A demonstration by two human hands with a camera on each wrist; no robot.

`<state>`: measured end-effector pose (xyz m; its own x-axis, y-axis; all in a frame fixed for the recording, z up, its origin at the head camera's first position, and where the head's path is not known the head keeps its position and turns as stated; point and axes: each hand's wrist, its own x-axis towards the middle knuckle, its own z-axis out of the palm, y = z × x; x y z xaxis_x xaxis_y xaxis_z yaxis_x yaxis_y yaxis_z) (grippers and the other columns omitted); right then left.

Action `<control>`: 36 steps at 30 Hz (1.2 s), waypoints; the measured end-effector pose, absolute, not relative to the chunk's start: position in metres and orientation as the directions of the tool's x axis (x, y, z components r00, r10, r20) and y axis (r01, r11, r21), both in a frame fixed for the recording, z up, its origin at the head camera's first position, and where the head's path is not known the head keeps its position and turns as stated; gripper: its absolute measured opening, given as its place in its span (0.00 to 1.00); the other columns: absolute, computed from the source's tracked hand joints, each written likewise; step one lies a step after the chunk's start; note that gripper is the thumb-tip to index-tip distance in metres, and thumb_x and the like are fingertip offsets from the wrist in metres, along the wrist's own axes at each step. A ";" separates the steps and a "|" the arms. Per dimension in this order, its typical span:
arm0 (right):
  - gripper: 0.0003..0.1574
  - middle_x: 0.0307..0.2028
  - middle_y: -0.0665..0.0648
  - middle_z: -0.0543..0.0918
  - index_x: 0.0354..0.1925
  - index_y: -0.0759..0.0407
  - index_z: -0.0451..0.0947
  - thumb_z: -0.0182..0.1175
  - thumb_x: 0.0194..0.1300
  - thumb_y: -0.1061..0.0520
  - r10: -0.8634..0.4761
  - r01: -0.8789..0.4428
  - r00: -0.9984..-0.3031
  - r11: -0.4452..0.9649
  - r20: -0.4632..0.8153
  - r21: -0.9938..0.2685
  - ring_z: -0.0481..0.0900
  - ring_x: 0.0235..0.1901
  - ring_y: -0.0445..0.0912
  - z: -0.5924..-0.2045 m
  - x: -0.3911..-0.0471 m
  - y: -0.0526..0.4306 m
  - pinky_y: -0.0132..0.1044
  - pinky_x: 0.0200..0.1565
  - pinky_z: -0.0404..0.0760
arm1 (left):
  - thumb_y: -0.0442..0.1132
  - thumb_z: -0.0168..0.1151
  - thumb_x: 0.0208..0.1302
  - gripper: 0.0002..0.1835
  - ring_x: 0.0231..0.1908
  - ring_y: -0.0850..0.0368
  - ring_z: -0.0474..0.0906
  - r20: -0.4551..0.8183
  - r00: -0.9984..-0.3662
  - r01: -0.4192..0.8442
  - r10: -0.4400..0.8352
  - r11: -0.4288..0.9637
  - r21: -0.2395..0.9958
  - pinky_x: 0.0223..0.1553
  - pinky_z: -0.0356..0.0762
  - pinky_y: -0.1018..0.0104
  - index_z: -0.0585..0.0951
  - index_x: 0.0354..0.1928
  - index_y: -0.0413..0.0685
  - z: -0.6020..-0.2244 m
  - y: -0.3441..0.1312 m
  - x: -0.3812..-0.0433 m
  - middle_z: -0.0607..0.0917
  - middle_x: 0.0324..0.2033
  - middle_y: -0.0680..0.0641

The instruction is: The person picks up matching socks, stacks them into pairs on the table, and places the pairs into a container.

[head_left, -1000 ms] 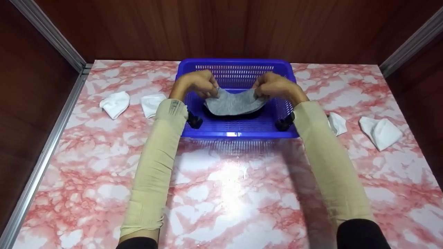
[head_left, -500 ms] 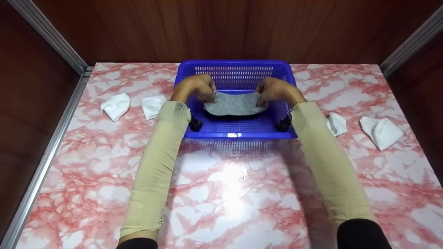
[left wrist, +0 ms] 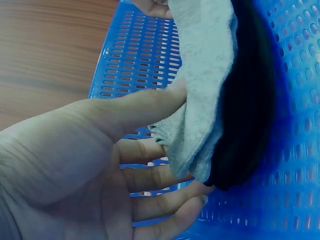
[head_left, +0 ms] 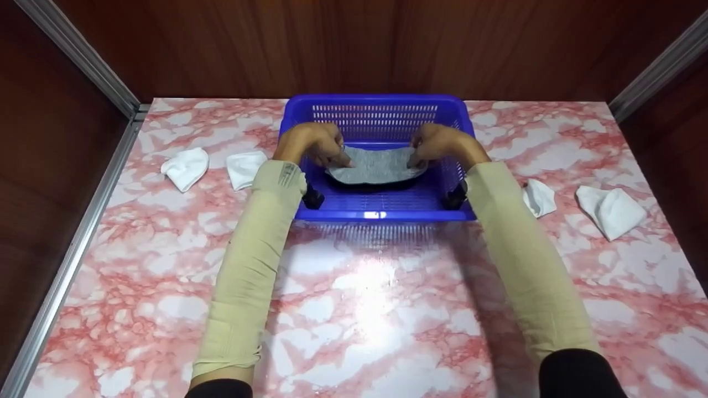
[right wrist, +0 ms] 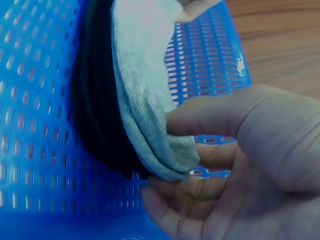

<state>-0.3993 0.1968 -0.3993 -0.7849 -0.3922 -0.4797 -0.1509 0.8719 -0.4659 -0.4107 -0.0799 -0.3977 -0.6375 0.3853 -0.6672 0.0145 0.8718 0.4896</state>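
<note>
A folded grey knit cloth (head_left: 381,166) lies on dark folded fabric (left wrist: 245,100) inside the blue plastic basket (head_left: 381,215). My left hand (head_left: 321,145) pinches the cloth's left end, thumb on top and fingers beneath, as the left wrist view shows. At the other end my right hand (head_left: 437,145) holds it the same way; in the right wrist view its thumb (right wrist: 200,115) presses the grey layers. The dark fabric sits right under the grey one and touches the basket floor. What kind of garment these are cannot be told.
Two folded white cloths (head_left: 186,168) (head_left: 243,169) lie left of the basket. Two more white cloths (head_left: 539,198) (head_left: 610,212) lie to its right, one partly behind the right forearm. A wood-grain panel (head_left: 365,50) rises behind the marbled table (head_left: 365,309).
One second ago the grey cloth sagged between raised hands. Both hands have come down slightly, and the cloth now lies flatter on the dark fabric. Little differs from half a second ago.
</note>
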 end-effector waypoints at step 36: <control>0.34 0.64 0.73 0.79 0.66 0.68 0.73 0.66 0.70 0.51 -0.304 -0.245 -0.953 0.793 -0.013 -0.557 0.76 0.63 0.66 -0.340 -0.337 0.250 0.63 0.68 0.72 | 0.43 0.60 0.74 0.19 0.56 0.43 0.82 0.070 -0.963 0.246 0.261 0.741 0.625 0.63 0.77 0.49 0.80 0.59 0.38 -0.338 -0.158 -0.354 0.86 0.55 0.35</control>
